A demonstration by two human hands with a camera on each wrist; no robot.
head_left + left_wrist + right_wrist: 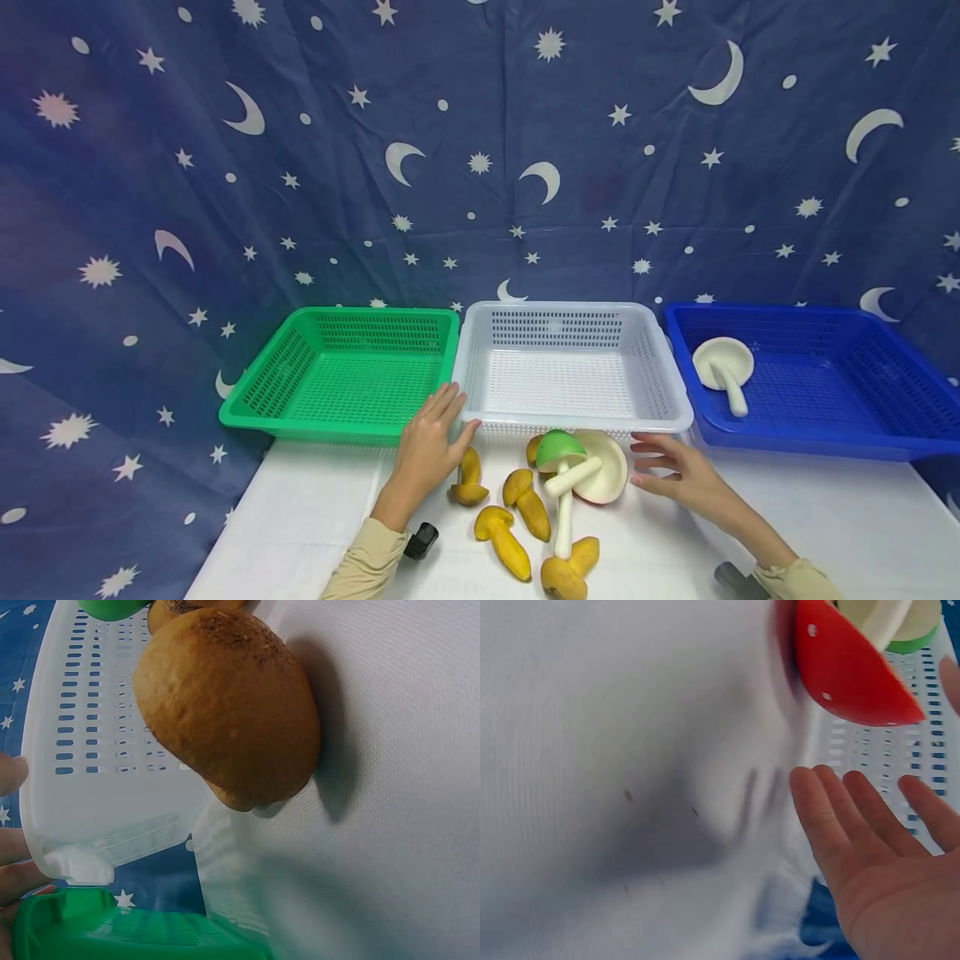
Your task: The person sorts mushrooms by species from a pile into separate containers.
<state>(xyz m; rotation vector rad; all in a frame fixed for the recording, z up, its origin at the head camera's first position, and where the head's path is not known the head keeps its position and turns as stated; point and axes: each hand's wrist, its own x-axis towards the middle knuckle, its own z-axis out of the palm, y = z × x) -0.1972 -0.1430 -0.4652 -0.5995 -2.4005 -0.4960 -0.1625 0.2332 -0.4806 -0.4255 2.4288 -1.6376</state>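
My left hand (431, 440) is stretched out, its fingers over the meeting rims of the green and white baskets and its thumb over the white basket's front rim. Just below that thumb is a brown toy mushroom (469, 478), seen large in the left wrist view. My right hand (678, 475) holds nothing, fingers extended toward a red-capped mushroom (851, 671), which shows its pale underside (609, 473) in the head view. A green-capped mushroom (560, 450) with a white stem overlaps it. Several yellow-brown mushrooms (504, 542) lie nearer on the white cloth.
A green basket (337, 430), a white basket (573, 419) and a blue basket (810, 442) stand in a row behind the mushrooms. One pale mushroom (723, 367) lies in the blue basket, underside showing. A dark blue curtain (465, 100) with moons and stars hangs behind.
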